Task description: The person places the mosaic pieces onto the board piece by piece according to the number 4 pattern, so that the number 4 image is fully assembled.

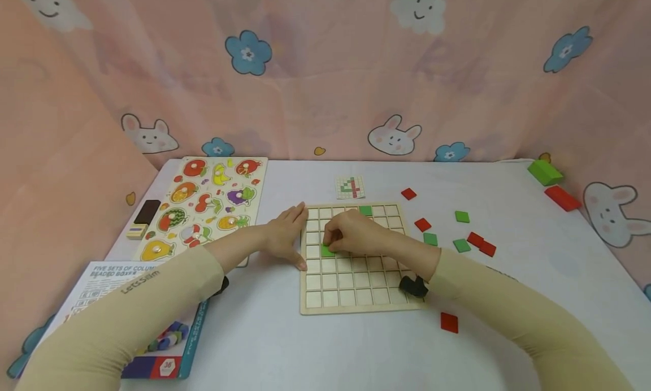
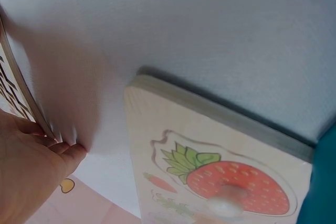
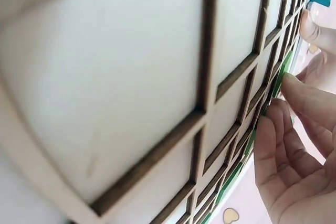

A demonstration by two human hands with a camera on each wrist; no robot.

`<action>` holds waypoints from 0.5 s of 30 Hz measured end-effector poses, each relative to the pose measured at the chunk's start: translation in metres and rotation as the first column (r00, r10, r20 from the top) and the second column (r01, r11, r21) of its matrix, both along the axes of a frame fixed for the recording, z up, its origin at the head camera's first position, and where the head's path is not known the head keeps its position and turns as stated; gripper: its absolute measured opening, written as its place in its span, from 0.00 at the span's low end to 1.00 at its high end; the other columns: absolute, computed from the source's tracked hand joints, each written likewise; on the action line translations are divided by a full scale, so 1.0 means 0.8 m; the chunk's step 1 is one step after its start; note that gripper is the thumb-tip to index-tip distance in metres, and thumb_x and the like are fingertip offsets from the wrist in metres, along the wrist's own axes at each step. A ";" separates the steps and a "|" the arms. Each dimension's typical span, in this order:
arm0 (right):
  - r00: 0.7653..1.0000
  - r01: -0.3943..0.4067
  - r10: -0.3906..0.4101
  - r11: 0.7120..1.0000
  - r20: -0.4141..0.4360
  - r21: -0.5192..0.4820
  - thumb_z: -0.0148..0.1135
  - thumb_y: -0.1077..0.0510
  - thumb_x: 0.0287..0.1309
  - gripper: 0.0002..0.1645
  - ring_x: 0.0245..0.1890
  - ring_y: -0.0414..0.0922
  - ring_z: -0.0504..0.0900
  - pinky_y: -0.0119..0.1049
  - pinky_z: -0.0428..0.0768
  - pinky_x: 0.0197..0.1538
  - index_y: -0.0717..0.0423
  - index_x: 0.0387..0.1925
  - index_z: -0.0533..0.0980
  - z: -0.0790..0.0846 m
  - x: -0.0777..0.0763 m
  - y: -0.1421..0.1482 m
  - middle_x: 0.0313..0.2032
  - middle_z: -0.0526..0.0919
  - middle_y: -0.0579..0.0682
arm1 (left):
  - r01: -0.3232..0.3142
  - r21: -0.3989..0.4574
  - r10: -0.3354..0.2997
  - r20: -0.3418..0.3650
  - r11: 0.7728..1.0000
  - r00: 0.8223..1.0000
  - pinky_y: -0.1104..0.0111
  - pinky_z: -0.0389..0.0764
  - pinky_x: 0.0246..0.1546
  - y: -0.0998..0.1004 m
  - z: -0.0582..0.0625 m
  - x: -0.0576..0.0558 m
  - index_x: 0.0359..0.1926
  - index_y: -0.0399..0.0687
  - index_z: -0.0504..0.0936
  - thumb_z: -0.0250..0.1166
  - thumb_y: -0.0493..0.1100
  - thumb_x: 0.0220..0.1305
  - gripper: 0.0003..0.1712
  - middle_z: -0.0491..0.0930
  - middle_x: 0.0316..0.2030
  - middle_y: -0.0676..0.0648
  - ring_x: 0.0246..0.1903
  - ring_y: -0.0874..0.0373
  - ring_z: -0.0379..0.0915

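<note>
A wooden grid board [image 1: 335,298] lies flat on the table. My left hand [image 1: 286,233] rests along its left edge, thumb and fingers spread; in the left wrist view its fingertips touch the board's side. Over the left-middle cells, my right hand [image 1: 353,233] has curled fingers and pinches a green square tile [image 1: 327,252]. In the right wrist view the thumb is against that tile [image 3: 283,73], partly hidden by the fingers. Another green tile [image 1: 365,211] sits in the top row. Behind the board is a small pattern card [image 1: 350,187] with green and red squares.
Loose red tiles [image 1: 450,322] and green tiles [image 1: 462,216] lie right of the board. A green block [image 1: 545,172] and a red block [image 1: 562,198] stand at the far right. Left are a fruit puzzle board [image 1: 208,179], an eraser [image 1: 147,212] and a box [image 1: 109,278].
</note>
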State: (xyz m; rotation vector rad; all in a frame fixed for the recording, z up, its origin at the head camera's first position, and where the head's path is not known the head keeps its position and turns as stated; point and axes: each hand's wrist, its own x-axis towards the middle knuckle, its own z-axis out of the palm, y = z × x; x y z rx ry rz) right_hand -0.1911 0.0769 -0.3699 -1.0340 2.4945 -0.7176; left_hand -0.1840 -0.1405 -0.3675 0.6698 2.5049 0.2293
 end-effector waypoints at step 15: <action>0.983 0.178 -0.182 0.981 0.035 0.082 0.65 0.65 0.57 0.11 0.37 0.45 0.75 0.35 0.75 0.37 0.49 0.40 0.84 0.026 -0.043 0.172 0.32 0.80 0.48 | 0.016 -0.019 -0.017 -0.014 1.000 1.000 0.48 0.45 0.79 0.001 0.002 0.001 0.77 0.32 0.34 0.73 0.66 0.49 0.76 0.27 0.78 0.34 0.79 0.37 0.27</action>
